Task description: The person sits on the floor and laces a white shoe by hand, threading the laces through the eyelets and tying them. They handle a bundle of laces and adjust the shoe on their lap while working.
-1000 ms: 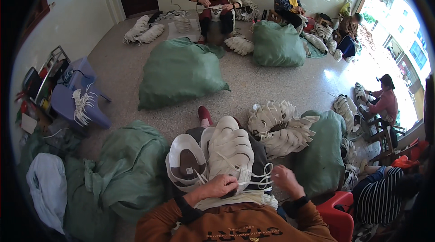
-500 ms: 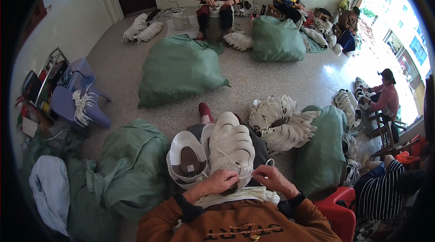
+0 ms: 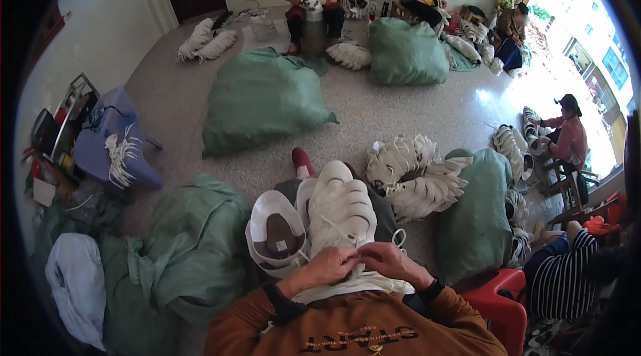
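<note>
A nested stack of white shoe uppers [image 3: 339,202] lies on my lap, pointing away from me. Over its near end my left hand [image 3: 330,266] and my right hand [image 3: 395,264] meet, fingers pinched together on a white shoelace [image 3: 339,228]. The fingers hide most of the lace between them; a loop of it stands up beside my right hand. Left of the stack, more white uppers [image 3: 275,229] with brown insides rest on their own, touching it. White material is bunched on my lap under my wrists.
A curved row of white uppers [image 3: 420,182] lies right of my knees, beside a green sack [image 3: 473,219]. Other green sacks [image 3: 264,102] fill the floor ahead and left. A purple chair [image 3: 117,149] holds a bundle of laces [image 3: 121,159]. Several people work around the room.
My hands have come together from a small gap, the right moving left toward the other. The lace stretched between them is now mostly covered by fingers.
</note>
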A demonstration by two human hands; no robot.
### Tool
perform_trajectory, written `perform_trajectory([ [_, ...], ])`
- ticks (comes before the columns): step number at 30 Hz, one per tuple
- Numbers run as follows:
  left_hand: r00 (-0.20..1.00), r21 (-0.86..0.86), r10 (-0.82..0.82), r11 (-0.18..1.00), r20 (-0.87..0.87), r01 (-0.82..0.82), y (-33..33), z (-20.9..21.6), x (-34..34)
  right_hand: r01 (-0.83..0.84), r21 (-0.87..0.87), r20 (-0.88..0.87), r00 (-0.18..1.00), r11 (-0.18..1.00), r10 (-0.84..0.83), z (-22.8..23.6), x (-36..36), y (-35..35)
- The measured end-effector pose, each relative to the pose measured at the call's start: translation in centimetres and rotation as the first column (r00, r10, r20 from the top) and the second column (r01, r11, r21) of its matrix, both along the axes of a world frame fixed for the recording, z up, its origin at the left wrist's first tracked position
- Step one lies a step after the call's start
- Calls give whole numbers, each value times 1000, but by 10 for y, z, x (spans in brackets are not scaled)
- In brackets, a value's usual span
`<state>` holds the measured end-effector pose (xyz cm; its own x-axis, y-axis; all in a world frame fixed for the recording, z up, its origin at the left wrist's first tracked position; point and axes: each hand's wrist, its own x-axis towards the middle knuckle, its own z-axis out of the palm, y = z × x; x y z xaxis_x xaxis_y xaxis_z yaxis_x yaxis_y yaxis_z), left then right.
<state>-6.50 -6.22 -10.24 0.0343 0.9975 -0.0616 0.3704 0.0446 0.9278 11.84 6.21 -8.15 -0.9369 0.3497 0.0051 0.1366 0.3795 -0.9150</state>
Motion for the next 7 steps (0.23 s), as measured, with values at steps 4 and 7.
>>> perform_trajectory([
  [4, 1000, -25, -11, 1000, -7, 11, -11, -2, -6, 16, 39, 95, 995, 999, -20, -4, 18, 4],
  [7, 1000, -91, -12, 996, -2, 12, -15, 0, -10, -7, 185, 237, 971, 983, -38, -10, 30, 14],
])
